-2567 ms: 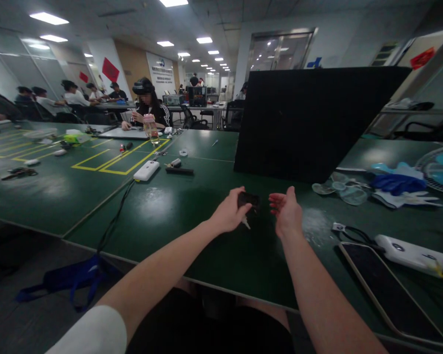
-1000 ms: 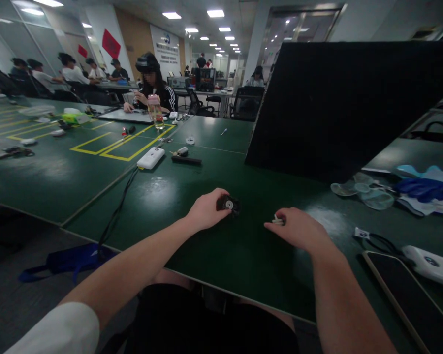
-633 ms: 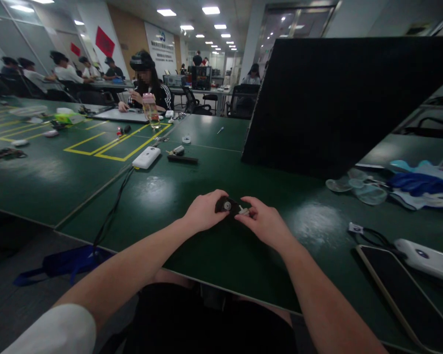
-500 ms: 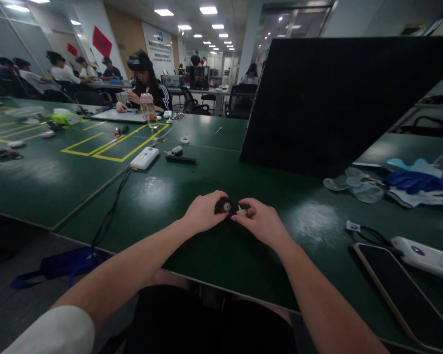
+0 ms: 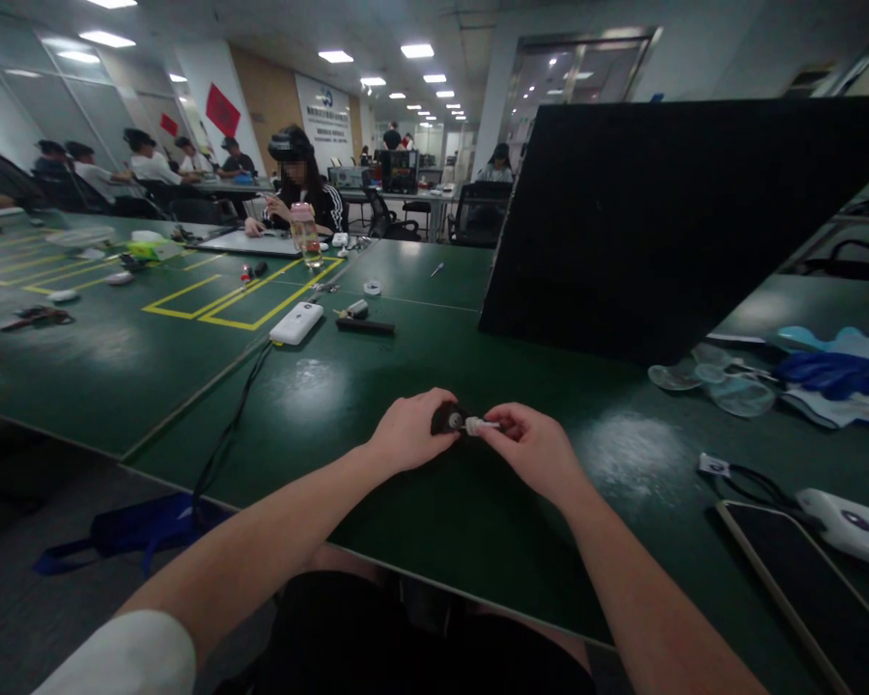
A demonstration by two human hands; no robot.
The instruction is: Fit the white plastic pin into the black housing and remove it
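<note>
My left hand [image 5: 407,432] is closed round a small black part with a round pale centre [image 5: 452,419], holding it on the green table [image 5: 377,386]. My right hand [image 5: 532,450] pinches a small white piece [image 5: 480,425] and holds it against the right side of that black part. The two hands meet over the middle of the table, just in front of me.
A large black panel [image 5: 666,212] leans behind my hands. To the right lie a phone [image 5: 803,579], a white device with a black cable [image 5: 847,512], and blue gloves with clear lids [image 5: 803,372]. To the left lie a white power bank [image 5: 296,322] and its cable [image 5: 232,425]. Other people sit at far tables.
My right hand picked up the small white piece from the table at the right and brought it left to the black part in my left hand. The view tilted down slightly.
</note>
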